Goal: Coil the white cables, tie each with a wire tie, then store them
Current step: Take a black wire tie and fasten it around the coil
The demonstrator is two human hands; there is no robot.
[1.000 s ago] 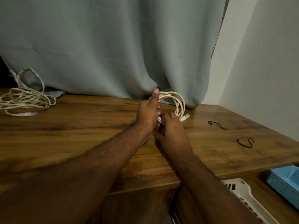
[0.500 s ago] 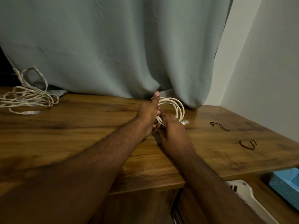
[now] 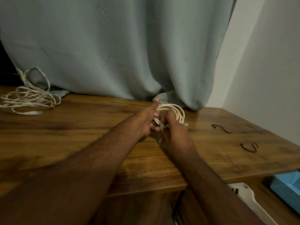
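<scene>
Coiled cable (image 3: 176,111) gripped by both hands mid-desk; right side open

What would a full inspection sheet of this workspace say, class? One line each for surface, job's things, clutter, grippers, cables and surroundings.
Surface: wooden tabletop, glossy, dark grain.
Job's things: coiled white cable held above the table; two black wire ties lying at right.
Clutter: nothing seen.
Grippers: left hand and right hand both grip the coil, left thumb raised.
Cables: loose white cable pile at far left, uncoiled.
Surroundings: grey-green curtain behind; white wall right; blue basket and white basket below table edge.
</scene>
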